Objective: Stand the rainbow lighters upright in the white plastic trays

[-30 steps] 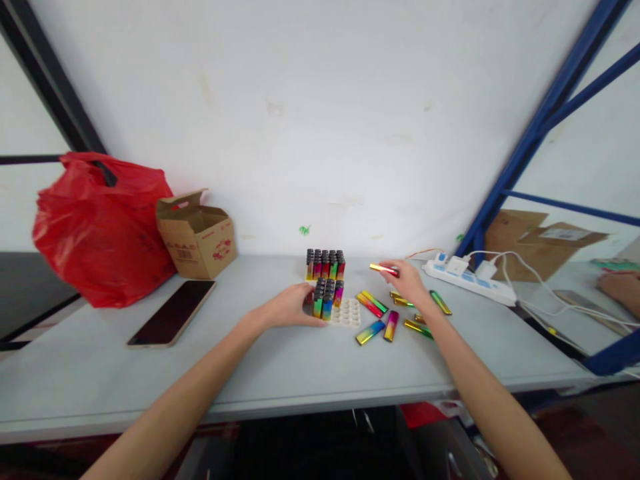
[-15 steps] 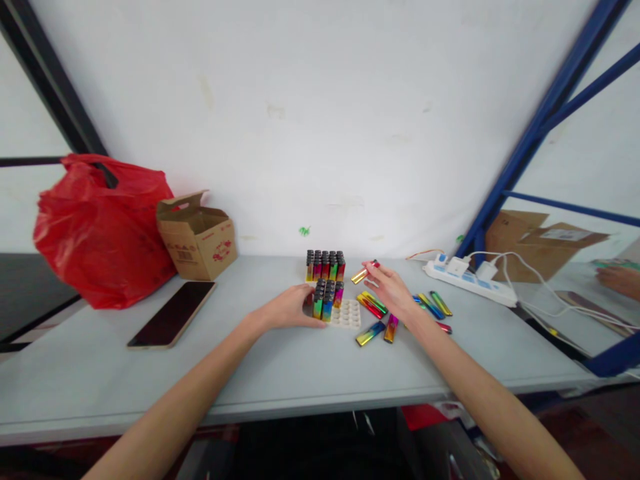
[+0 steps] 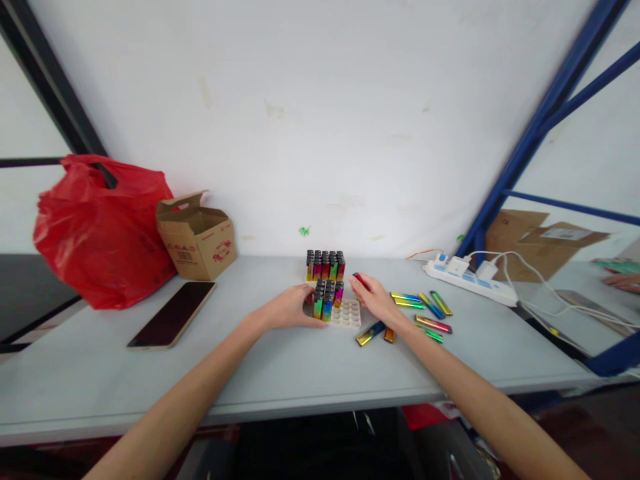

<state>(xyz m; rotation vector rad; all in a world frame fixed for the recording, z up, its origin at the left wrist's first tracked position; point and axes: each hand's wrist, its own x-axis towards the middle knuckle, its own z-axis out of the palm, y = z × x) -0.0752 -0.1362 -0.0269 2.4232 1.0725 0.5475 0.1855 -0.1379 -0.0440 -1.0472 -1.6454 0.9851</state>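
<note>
My left hand curves round the left side of a white tray with round holes, thumb at the front. Upright lighters with black tops and shiny rainbow bodies fill the tray's left part; holes show bare on the right. Between the fingertips of my right hand is a lighter, its dark red end up and tilted, just above the tray's right back corner. The hand hides its lower part. Behind the tray stands a block of upright lighters. Loose lighters lie right of the tray, partly under my right wrist.
A phone, an open cardboard box and a red plastic bag are on the left. A power strip with plugs and white cables lies back right. Another person's hand shows at the far right edge.
My right hand has moved down and left with the lighter, from beyond the loose ones to the tray. The lighter has turned from lying aslant to more upright. My left hand stays put.
</note>
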